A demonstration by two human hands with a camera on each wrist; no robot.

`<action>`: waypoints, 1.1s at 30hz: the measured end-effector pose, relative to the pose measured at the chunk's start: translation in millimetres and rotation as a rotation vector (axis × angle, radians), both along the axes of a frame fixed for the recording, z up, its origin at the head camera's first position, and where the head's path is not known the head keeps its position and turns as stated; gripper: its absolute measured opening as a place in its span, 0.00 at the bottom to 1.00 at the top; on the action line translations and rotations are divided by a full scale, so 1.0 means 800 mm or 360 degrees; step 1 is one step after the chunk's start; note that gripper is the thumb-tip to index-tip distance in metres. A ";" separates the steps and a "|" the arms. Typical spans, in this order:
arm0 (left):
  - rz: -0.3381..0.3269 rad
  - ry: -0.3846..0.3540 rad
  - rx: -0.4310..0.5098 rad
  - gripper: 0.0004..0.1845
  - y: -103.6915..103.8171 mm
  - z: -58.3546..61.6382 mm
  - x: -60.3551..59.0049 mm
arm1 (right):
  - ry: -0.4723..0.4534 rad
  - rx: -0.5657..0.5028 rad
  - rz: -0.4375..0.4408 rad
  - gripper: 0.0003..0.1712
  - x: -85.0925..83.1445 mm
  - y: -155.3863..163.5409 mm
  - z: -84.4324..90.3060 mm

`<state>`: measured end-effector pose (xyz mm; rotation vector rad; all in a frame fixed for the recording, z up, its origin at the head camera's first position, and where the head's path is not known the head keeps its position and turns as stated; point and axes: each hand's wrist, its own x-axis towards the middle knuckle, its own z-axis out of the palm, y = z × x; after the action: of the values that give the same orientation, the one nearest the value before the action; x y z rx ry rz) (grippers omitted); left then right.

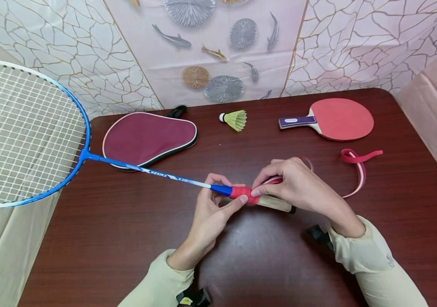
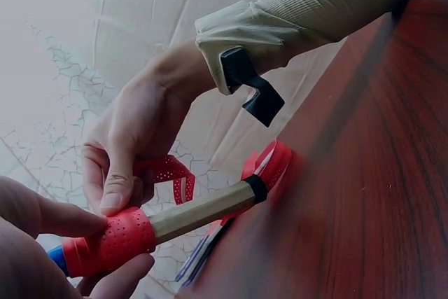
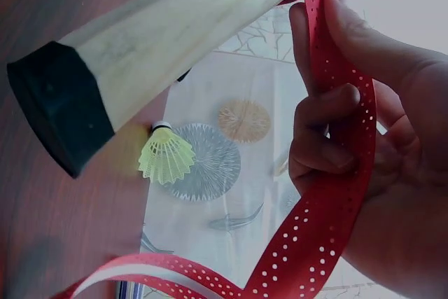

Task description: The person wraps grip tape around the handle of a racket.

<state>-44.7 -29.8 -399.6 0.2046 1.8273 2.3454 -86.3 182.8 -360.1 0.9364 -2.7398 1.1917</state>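
Observation:
A blue and white badminton racket is held above the table, its head to the left. Red perforated grip tape is wound round the upper part of its handle. Below the winding, the bare wooden handle shows, ending in a black cap. My left hand grips the handle at the wrapped part, thumb on the tape. My right hand pinches the tape at the winding's lower edge. In the right wrist view the loose tape runs through its curled fingers, and its tail trails onto the table at the right.
A maroon paddle case lies at the back left of the brown table. Behind the hands is a yellow shuttlecock. A red table tennis paddle lies at the back right, with a patterned cloth hanging beyond.

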 end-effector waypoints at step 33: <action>-0.0149 -0.0110 0.0048 0.24 -0.002 0.003 0.001 | -0.0226 0.0159 0.0068 0.07 -0.001 0.008 0.002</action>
<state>-44.0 -31.0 -397.5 0.2052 1.7140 2.2883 -86.9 189.5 -358.3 0.9596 -2.9295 1.1815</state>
